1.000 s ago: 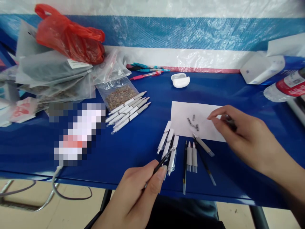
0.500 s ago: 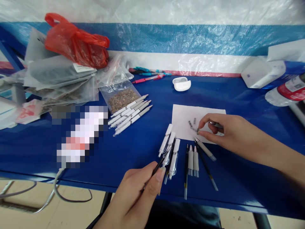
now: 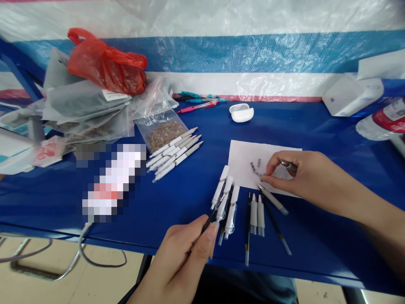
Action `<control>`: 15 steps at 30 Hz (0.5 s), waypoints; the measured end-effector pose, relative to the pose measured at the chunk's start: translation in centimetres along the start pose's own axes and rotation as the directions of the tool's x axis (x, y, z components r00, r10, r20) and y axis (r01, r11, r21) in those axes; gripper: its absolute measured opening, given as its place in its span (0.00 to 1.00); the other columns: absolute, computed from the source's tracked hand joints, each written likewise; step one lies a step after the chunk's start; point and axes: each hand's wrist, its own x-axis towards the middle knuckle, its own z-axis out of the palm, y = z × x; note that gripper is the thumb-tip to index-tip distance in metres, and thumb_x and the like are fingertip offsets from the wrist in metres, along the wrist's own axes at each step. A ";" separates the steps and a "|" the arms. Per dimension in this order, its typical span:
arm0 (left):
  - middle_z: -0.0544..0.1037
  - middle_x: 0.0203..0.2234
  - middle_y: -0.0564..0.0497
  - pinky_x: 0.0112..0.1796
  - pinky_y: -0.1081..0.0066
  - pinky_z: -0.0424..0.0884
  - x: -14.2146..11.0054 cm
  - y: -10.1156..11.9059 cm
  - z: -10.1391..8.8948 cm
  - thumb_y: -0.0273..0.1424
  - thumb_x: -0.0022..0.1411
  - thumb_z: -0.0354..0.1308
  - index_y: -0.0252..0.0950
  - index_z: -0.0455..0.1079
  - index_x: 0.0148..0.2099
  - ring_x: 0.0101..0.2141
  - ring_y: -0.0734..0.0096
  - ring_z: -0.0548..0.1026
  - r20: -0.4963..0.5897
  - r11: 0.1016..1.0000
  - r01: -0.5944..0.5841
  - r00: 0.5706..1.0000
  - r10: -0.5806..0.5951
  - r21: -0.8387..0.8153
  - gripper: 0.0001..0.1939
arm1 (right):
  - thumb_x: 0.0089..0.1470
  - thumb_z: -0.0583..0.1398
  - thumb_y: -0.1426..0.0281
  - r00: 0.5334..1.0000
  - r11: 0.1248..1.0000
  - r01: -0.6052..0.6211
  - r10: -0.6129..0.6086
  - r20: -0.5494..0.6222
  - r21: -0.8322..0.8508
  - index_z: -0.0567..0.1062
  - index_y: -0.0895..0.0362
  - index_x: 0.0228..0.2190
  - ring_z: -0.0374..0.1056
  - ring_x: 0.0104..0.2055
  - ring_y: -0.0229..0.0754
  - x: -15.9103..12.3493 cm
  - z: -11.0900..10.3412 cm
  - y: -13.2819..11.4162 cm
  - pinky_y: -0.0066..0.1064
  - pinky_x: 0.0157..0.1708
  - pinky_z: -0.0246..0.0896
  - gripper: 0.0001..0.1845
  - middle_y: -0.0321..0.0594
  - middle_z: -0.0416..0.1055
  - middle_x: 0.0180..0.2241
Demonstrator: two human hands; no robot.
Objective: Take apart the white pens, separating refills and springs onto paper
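Head view: a blue counter (image 3: 47,198) stands before a blue-and-white plastic sheet (image 3: 240,52), above a pale floor (image 3: 110,274). The left hand (image 3: 179,257) has its grip pressed together on one thin black refill (image 3: 210,221). Just beside that grip lie three white pen barrels (image 3: 224,202); right of them are two white tubes (image 3: 257,215) and two loose black refills (image 3: 247,228). The right hand (image 3: 303,179) has its grip curled, fingertips slightly apart, directly over one sheet of white paper (image 3: 243,156); whether it pinches the small metal piece (image 3: 286,164) at its fingers, I cannot tell. Three small metal parts (image 3: 255,166) lie on the sheet, just left of that grip. Well left of both grips are white pens (image 3: 174,154), too tightly packed to count, and one pixelated object (image 3: 110,181), unreadable.
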 end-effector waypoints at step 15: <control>0.74 0.27 0.51 0.44 0.72 0.77 -0.2 -0.3 0.1 0.55 0.68 0.53 0.39 0.70 0.27 0.32 0.69 0.72 -0.013 0.999 -0.021 1.000 0.022 0.035 0.27 | 0.48 0.69 0.53 0.996 0.980 -0.069 0.056 0.073 0.186 0.77 0.53 0.29 0.67 0.25 0.39 -0.2 0.2 0.7 0.29 0.23 0.60 0.16 0.38 0.78 0.29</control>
